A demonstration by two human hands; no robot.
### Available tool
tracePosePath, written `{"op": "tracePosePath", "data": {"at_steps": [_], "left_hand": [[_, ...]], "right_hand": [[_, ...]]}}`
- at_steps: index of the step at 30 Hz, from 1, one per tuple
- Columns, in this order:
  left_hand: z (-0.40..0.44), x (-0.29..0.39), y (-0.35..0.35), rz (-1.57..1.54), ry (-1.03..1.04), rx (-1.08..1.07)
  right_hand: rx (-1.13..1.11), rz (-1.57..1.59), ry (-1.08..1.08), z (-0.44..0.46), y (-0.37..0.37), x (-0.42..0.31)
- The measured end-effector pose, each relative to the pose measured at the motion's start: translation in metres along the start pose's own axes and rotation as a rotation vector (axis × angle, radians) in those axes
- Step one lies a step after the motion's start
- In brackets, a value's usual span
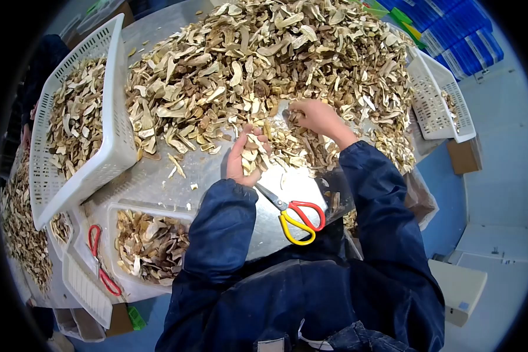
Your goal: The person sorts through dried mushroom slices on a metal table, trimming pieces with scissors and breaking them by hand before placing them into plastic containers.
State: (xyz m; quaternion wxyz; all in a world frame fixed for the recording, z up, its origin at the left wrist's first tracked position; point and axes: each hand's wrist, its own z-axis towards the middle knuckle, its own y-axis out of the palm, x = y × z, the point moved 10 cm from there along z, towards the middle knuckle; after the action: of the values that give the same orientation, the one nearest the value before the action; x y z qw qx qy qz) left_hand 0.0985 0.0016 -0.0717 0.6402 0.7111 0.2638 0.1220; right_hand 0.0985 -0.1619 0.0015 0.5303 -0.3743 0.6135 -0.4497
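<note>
A big heap of dried mushroom slices (234, 70) covers the metal table (158, 185). My left hand (236, 159) is palm up at the heap's near edge, fingers curled around several pale mushroom slices (253, 154). To its right, my right hand (320, 117) reaches into the heap, fingertips closed on a brownish mushroom slice (295, 117) that they partly cover. Just below my left hand lies a pair of scissors (282, 205) with one red and one yellow handle, its blade tips hidden near my left wrist.
A white perforated basket (114, 138) of slices stands tilted at left, another basket (431, 97) at right. Near my left sleeve sits a clear tray (152, 206) of darker pieces, beside red-handled scissors (94, 240). Blue crates (457, 38) are stacked at the back right.
</note>
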Motion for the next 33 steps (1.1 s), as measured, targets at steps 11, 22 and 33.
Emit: {"op": "tracePosePath", "data": {"at_steps": [11, 22, 33], "left_hand": [[0.002, 0.0, -0.001, 0.003, -0.003, -0.019], [0.0, 0.0, 0.0, 0.028, 0.007, 0.007], [0.001, 0.001, -0.003, 0.013, 0.012, 0.019]], "right_hand": [[0.028, 0.477, 0.207, -0.028, 0.007, 0.041], [0.02, 1.733, 0.326, -0.047, 0.011, 0.048], [-0.102, -0.087, 0.027, -0.023, 0.003, -0.003]]}}
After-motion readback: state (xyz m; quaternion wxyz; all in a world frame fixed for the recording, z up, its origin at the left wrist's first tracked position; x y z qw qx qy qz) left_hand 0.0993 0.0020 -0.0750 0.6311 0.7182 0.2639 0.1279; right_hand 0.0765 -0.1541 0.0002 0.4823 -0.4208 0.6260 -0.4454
